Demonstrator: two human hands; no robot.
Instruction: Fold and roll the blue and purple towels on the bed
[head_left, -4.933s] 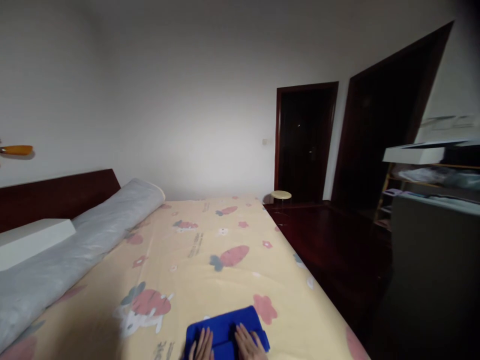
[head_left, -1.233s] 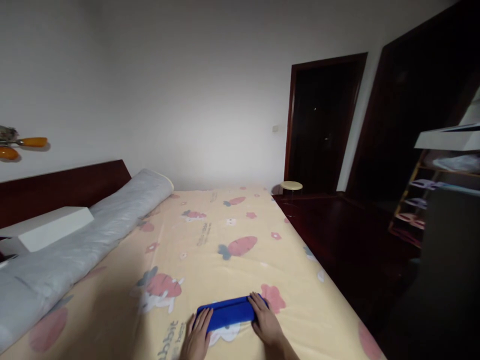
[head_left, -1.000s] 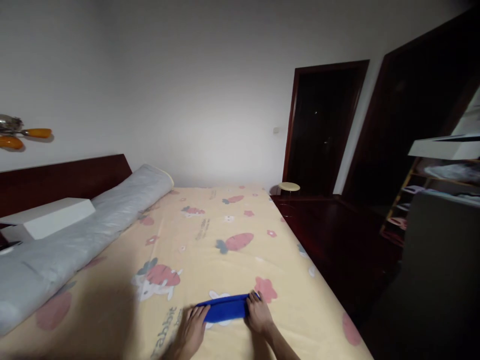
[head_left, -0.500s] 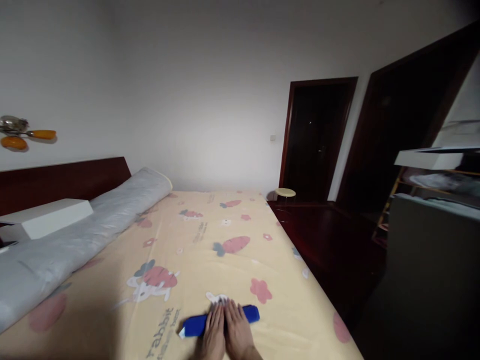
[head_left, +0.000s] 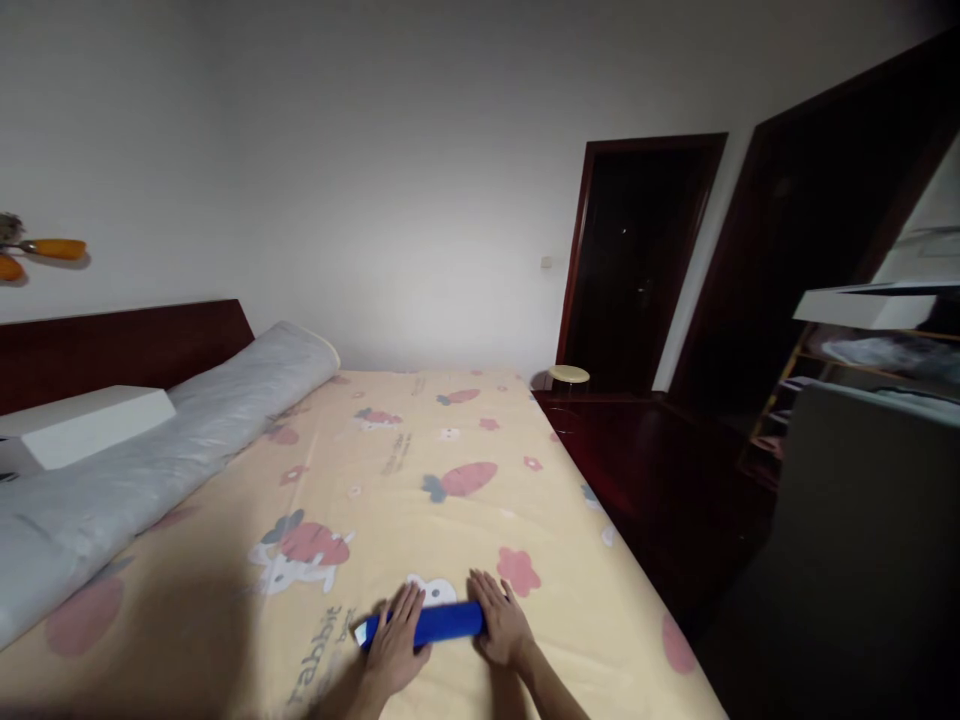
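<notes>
A narrow blue roll (head_left: 448, 623), which looks like rolled-up cloth, lies crosswise on the patterned bed sheet (head_left: 375, 560) near the bottom of the view. At its left end a small white tip shows. My left hand (head_left: 400, 640) rests on the roll near that end, palm down, fingers stretched forward over it. Over the right end lies my right hand (head_left: 501, 620), also palm down with straight fingers. A stretch of blue is visible between the two hands. Both palms hide the parts of the roll beneath them.
A long grey roll (head_left: 195, 440) and a white box (head_left: 97, 425) lie by the dark headboard (head_left: 127, 345). To the right are a round stool (head_left: 569, 375), a dark door (head_left: 637, 270) and a dark grey cabinet (head_left: 862, 540). The bed's right edge drops to a dark floor.
My hands, close together on the middle of the blue roll before, have moved apart, one toward each end. The roll looks narrower and rounder. The camera view has shifted slightly.
</notes>
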